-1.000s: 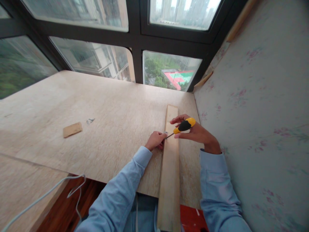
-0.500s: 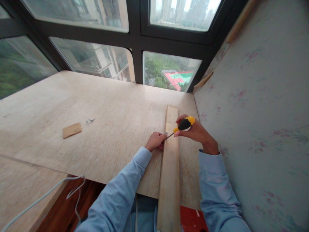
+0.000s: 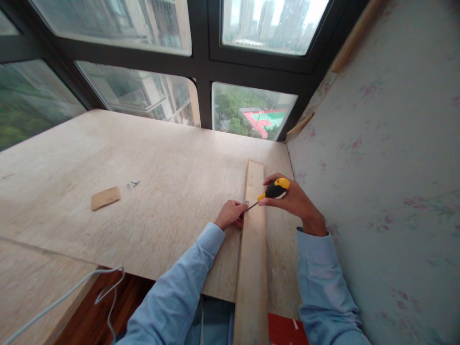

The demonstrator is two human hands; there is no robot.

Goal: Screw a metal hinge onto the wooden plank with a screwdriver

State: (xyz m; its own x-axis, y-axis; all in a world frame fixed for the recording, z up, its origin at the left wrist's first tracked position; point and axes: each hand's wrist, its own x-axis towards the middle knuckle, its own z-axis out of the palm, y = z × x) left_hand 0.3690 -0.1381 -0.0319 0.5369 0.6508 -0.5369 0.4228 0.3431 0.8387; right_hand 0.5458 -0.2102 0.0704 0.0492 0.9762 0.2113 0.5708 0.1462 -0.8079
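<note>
Screwdriver (image 3: 275,188), one, yellow and black: we are gripping its handle in our right hand (image 3: 294,201), its shaft slanting down leftward over the plank (image 3: 253,268). Our right fingers are curling closer round the handle than a second ago, when they were spreading wider.

Left hand (image 3: 230,214), one: lying at the plank's left edge, its fingertips meeting near the screwdriver's tip, just beside a small metal piece (image 3: 246,203); we cannot tell whether its grip is pinching anything. It is keeping the same place against the wood.

Table (image 3: 161,153), pale: carrying the plank, which is jutting past the near edge, and, well to the left, a brown block (image 3: 105,198) with loose metal bits (image 3: 134,183) lying near it, unmoved.
</note>
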